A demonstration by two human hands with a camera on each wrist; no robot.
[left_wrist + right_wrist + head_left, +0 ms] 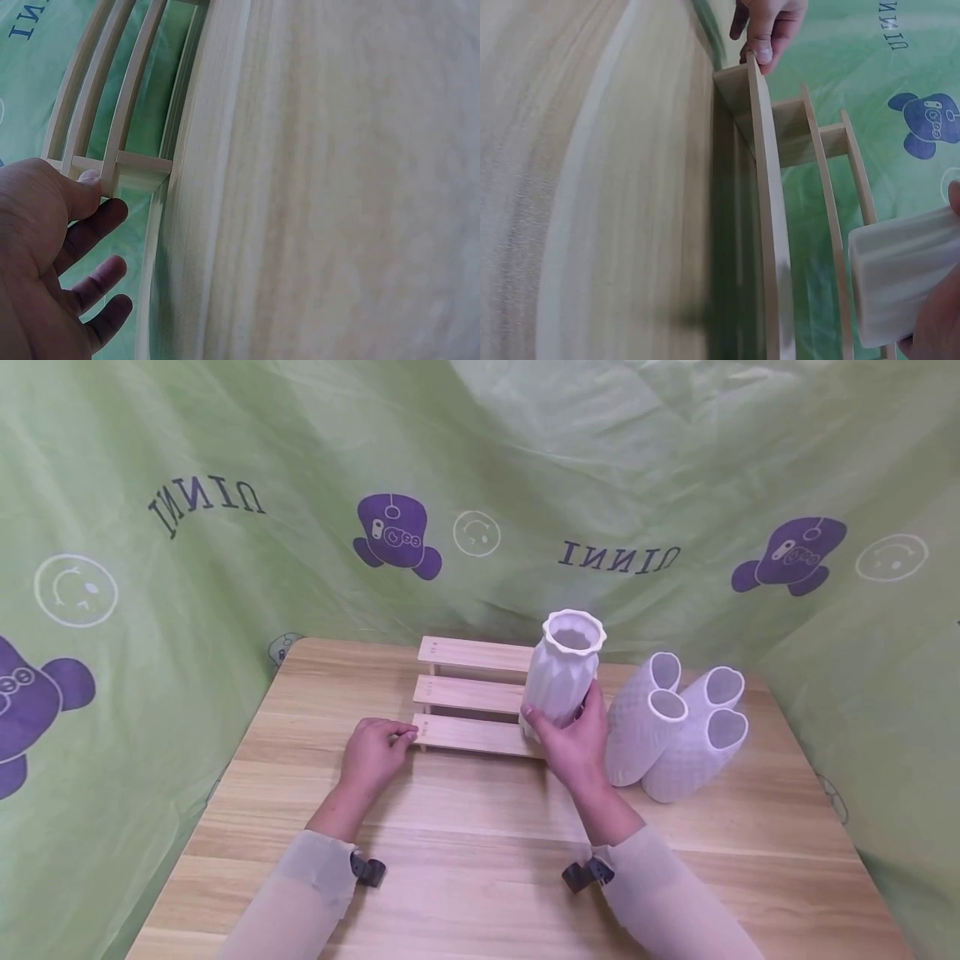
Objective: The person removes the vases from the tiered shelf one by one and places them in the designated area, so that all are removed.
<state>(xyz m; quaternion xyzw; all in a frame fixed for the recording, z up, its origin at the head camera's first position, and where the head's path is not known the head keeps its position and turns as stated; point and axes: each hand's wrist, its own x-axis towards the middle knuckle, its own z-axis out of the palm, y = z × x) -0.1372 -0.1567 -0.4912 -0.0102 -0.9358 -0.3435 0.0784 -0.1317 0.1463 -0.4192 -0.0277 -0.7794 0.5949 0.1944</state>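
A three-tier wooden step rack [472, 733] stands toward the back of the table. My left hand [371, 752] pinches the left end of its lowest, front step between thumb and forefinger; in the left wrist view the other fingers [105, 274] are spread apart. Around the lower part of a white fluted vase [561, 681] with a scalloped rim, my right hand [577, 743] has its grip. The vase is nearly upright over the rack's right part and hides it in the head view. From the right wrist view, I cannot tell whether the vase base [877, 285] touches a step.
Several white textured vases [637, 735] stand close together just right of my right hand. The wood-grain table [465, 877] stretches toward me in front of the rack. A green printed curtain [300, 527] hangs behind the table and along its sides.
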